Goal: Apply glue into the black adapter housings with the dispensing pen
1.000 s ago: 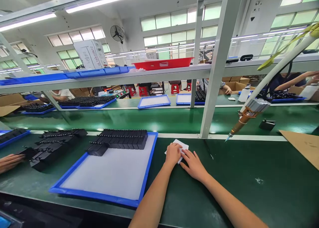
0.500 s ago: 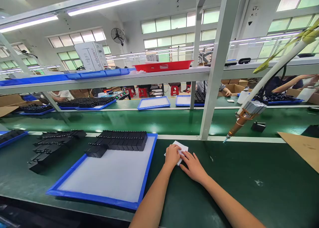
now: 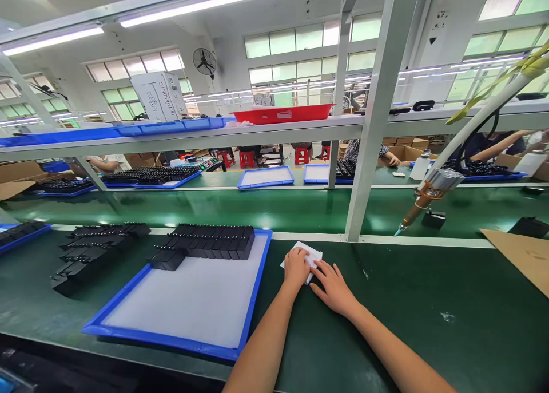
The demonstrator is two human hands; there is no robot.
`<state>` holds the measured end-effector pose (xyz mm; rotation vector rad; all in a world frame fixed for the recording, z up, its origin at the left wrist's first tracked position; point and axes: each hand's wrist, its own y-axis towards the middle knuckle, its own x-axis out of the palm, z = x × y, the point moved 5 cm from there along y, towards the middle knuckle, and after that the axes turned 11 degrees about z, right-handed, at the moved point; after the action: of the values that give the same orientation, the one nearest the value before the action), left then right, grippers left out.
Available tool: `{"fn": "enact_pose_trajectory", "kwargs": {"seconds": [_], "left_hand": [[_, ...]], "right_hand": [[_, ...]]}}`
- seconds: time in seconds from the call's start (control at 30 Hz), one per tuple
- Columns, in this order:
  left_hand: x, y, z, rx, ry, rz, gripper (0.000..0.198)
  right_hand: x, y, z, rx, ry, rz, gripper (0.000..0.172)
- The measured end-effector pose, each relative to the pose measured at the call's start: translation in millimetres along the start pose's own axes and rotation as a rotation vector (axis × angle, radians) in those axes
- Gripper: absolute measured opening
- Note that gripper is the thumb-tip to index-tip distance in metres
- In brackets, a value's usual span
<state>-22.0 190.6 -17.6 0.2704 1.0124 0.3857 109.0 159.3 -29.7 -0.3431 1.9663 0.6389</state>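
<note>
A small white sheet (image 3: 314,253), perhaps folded paper or cloth, lies on the green work surface. My left hand (image 3: 295,266) is on top of it, fingers curled and pressed together over its left part. From the right, my right hand (image 3: 334,289) rests with fingers stretched and slightly apart, their tips at the sheet's right edge. Both palms face down, hiding part of the sheet. Left of my hands is a blue-rimmed tray (image 3: 171,342) with a white lining. Black box-shaped parts (image 3: 218,241) stand in rows at its far side.
More black parts (image 3: 100,253) sit in rows left of the tray. A hanging powered screwdriver (image 3: 422,201) points down at the right, near a metal post (image 3: 371,118). Beyond runs a green belt (image 3: 257,207) with black parts on it. Cardboard (image 3: 518,258) lies far right. Co-workers sit opposite.
My hands stay almost in place on the white sheet. Black parts on the far belt have shifted left. The hanging screwdriver appears slightly farther right, and the view has moved a little.
</note>
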Motion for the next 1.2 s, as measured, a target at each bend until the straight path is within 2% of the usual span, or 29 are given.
{"fn": "enact_pose_trajectory", "kwargs": {"seconds": [0.13, 0.43, 0.8, 1.2], "left_hand": [[-0.8, -0.2, 0.3, -0.005, 0.011, 0.005, 0.035], [-2.6, -1.1, -0.4, -0.021, 0.04, 0.028, 0.027], [1.6, -1.4, -5.9, -0.054, 0.065, 0.037, 0.032], [3.7, -1.0, -8.1, -0.026, 0.071, 0.028, 0.034]], "right_hand": [[-0.5, 0.6, -0.3, -0.007, -0.002, 0.015, 0.047], [-4.1, 0.6, -3.5, 0.027, -0.028, -0.057, 0.052], [-3.2, 0.5, -3.1, 0.019, -0.014, -0.048, 0.052], [-2.0, 0.4, -2.3, 0.01, -0.015, -0.04, 0.051]]}}
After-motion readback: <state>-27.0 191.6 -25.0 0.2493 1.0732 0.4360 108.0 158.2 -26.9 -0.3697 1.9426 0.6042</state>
